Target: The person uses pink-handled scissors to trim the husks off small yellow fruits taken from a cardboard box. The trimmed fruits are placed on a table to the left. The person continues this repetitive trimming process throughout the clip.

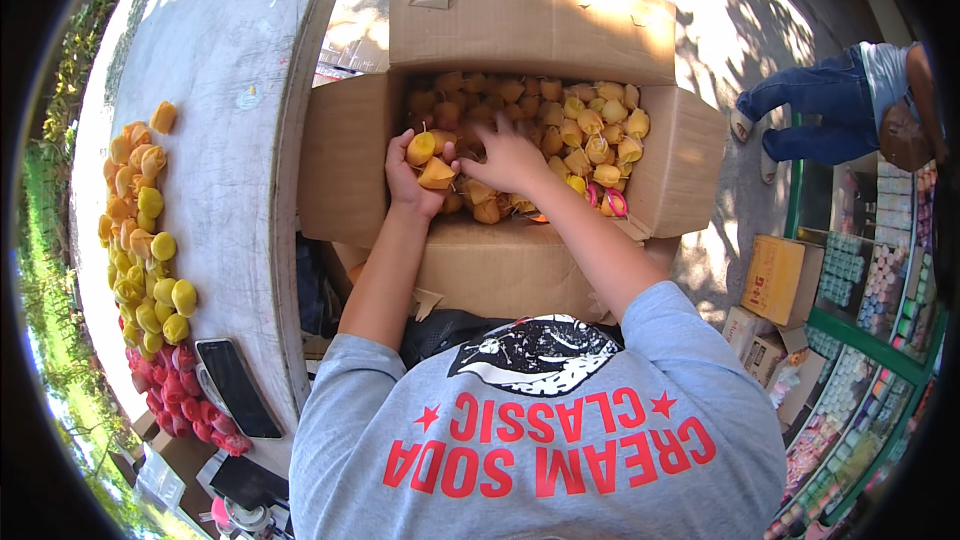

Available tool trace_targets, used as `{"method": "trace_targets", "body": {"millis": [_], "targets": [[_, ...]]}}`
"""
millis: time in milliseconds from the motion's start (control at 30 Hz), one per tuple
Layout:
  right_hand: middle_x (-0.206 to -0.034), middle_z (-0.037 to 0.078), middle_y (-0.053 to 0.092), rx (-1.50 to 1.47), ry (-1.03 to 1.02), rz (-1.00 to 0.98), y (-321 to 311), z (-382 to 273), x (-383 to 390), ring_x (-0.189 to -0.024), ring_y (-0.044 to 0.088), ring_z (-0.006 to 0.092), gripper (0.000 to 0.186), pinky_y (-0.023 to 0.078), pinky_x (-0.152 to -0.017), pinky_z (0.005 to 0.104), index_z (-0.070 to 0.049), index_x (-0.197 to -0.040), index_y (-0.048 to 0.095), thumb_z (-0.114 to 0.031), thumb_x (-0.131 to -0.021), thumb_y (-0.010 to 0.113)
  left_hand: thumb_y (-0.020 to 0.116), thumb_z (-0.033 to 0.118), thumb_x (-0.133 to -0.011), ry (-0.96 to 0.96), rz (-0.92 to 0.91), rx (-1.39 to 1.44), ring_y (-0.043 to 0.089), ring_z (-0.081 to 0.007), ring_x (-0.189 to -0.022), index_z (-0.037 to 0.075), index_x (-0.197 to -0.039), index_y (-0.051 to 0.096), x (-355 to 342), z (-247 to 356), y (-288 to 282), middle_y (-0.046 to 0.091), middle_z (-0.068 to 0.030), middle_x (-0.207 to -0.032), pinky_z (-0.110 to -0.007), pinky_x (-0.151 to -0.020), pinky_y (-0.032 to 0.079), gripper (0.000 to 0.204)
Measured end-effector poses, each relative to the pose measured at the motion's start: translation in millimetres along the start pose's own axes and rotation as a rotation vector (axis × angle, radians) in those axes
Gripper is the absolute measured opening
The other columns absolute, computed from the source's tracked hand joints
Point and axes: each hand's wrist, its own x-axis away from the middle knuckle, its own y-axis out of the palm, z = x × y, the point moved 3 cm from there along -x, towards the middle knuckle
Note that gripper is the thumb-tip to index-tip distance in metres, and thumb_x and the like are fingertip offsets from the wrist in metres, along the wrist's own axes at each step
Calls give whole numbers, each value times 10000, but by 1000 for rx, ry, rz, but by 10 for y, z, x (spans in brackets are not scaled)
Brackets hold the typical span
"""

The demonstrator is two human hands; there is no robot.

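The left hand (418, 198) curls around yellow-orange pieces (436, 174); the right hand (510, 160), grip unclear, is among more in the box (683, 155) at twelve o'clock. Gathering seems in hand; another pick likely needs a light pinch. A pile (162, 290) lines the counter (225, 190) at nine.

Around the hands (512, 160), the box (530, 30) is matt cardboard. The orange pieces (486, 211) beneath them look smooth, with a faint sheen. Left of the hands, the table (235, 200) is matt and scuffed; the phone (240, 390) there has a glossy screen. Nearer than the hands, the shirt (560, 430) is matt cloth.
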Motion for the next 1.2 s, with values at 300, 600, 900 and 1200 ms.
{"method": "trace_targets", "body": {"millis": [300, 600, 900, 1200], "targets": [[-1145, 199, 560, -267, 27, 203, -306, 403, 121, -1019, 609, 436, 472, 521, -848, 486, -221, -1188, 542, -236, -741, 694, 516, 390, -891, -46, -51, 26, 644, -220, -806, 140, -1217, 577, 30, -15, 123, 628, -92, -1133, -380, -681, 516, 415], [-1261, 91, 563, 294, 6, 399, -631, 394, 114, -1226, 463, 301, 478, 383, -1006, 475, -162, -1205, 638, -290, -755, 733, 485, 387, -902, -43, -19, 48, 642, -236, -793, 137, -1210, 566, 43, -16, 154, 642, -81, -1047, -396, -672, 502, 405], [-1427, 83, 375, 316, -18, -40, -32, 150, -330, -1341, 351, 305, 665, 293, -1099, 494, -287, -1257, 608, -364, -629, 813, 509, 378, -893, -23, 18, -2, 644, -234, -802, 138, -1195, 584, 13, -10, 76, 633, -82, -1087, -392, -677, 511, 393], [-1343, 159, 405, 8, -23, 259, -237, 450, -176, -1269, 426, 362, 515, 489, -935, 499, -235, -1166, 642, -260, -674, 792, 498, 370, -894, -36, 40, 10, 640, -230, -799, 122, -1186, 584, 3, -25, 93, 629, -83, -1086, -388, -669, 508, 392]]}}
